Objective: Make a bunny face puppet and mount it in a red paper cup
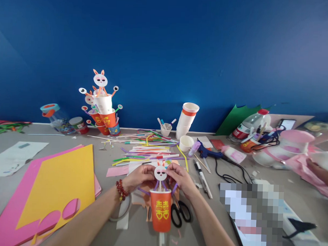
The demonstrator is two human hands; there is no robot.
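Observation:
An orange paper cup (160, 212) with yellow characters stands upright before me, purple straws sticking out of its top. Above its rim is a round white paper rabbit face (160, 172) with pink-marked ears and dark eyes. My left hand (142, 176), a red bead bracelet at the wrist, pinches the face at its left edge. At the opposite edge, my right hand (179, 176) has thumb and fingers closed on it. A white straw (161, 241) shows below the cup. Black-handled scissors (181, 213) lie right beside the cup.
Yellow card (67, 177) lies left. Finished rabbit cups (104, 108) stand behind, near loose straws (149, 149) and stacked white cups (186, 120). A blue glue gun (208, 151) trails its cord rightward. Another person's hand (319, 173) touches pink material at far right.

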